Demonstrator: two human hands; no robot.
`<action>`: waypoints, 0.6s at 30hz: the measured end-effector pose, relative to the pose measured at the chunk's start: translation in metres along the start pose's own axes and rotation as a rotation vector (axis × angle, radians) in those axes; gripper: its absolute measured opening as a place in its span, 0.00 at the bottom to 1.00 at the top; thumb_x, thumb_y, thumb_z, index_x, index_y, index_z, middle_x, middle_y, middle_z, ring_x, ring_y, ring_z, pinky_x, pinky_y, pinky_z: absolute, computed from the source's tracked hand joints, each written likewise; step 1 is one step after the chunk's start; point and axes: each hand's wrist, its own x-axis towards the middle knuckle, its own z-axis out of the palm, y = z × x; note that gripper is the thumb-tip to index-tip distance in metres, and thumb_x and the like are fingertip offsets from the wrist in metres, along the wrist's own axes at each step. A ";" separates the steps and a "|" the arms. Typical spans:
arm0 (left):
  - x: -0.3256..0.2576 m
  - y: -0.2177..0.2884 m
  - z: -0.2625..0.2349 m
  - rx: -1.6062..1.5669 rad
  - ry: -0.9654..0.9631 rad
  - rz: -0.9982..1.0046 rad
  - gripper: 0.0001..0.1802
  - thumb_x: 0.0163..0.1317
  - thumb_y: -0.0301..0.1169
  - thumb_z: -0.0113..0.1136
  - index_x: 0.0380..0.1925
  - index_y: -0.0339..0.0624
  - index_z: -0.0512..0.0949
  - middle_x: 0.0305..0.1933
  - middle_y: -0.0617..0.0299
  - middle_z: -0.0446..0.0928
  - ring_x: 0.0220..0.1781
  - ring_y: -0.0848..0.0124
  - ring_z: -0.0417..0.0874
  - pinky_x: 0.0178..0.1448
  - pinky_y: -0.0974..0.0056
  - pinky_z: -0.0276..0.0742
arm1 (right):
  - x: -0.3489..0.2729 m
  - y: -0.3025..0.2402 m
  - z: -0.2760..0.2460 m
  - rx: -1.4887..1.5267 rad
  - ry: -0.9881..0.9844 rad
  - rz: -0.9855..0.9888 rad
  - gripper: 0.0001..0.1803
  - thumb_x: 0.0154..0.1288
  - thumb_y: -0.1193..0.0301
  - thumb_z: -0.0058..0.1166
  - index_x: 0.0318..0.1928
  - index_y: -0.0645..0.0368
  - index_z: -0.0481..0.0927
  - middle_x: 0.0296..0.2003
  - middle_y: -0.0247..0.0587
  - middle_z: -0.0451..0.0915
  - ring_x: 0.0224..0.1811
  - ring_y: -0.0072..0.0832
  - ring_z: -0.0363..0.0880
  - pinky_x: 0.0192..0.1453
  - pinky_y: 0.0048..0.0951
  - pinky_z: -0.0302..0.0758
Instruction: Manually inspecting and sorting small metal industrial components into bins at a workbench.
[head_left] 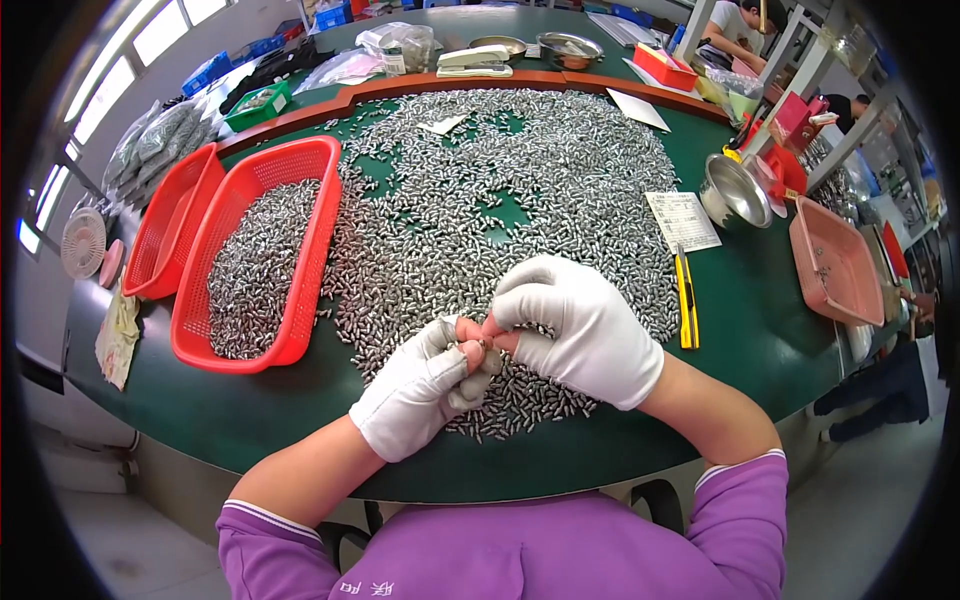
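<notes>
In white gloves with bare fingertips, my left hand (pixel 415 390) and my right hand (pixel 585 325) meet over the near part of a wide heap of small silvery metal parts (pixel 590 210). Both are closed, thumb and finger pinched together at one spot. A tiny piece seems to be between the left fingertips, too small to name. What the right fingertips pinch, if anything, is hidden. Left of the heap, a red plastic basket (pixel 316 245) holds many of the same parts. A yellow utility knife (pixel 687 305) lies right of my right hand.
A second red basket (pixel 160 255) leans at the far left, near a stained cloth (pixel 118 340). On the right are a printed slip (pixel 683 222), a steel bowl (pixel 738 190) and a pink basket (pixel 850 275). A wooden rail (pixel 560 80) edges the back. Another person (pixel 735 35) works beyond.
</notes>
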 end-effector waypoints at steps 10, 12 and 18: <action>0.001 0.000 0.000 0.010 0.016 0.021 0.13 0.67 0.38 0.62 0.43 0.46 0.72 0.37 0.67 0.74 0.30 0.80 0.68 0.33 0.75 0.64 | 0.001 -0.002 -0.014 -0.584 -0.166 0.026 0.09 0.52 0.70 0.64 0.36 0.54 0.83 0.34 0.38 0.80 0.37 0.39 0.80 0.41 0.38 0.78; 0.001 0.000 0.001 0.011 0.026 0.018 0.12 0.67 0.37 0.61 0.43 0.45 0.72 0.37 0.67 0.74 0.30 0.80 0.68 0.33 0.75 0.65 | -0.007 0.010 -0.011 -0.627 -0.288 0.123 0.11 0.55 0.66 0.62 0.39 0.52 0.83 0.34 0.37 0.80 0.40 0.39 0.80 0.44 0.39 0.77; 0.002 0.000 0.002 0.008 0.026 0.017 0.10 0.69 0.37 0.59 0.42 0.45 0.72 0.37 0.66 0.74 0.30 0.80 0.69 0.34 0.75 0.67 | -0.008 0.022 -0.005 -0.627 -0.351 0.161 0.06 0.56 0.67 0.61 0.34 0.53 0.82 0.31 0.37 0.78 0.37 0.39 0.80 0.42 0.39 0.77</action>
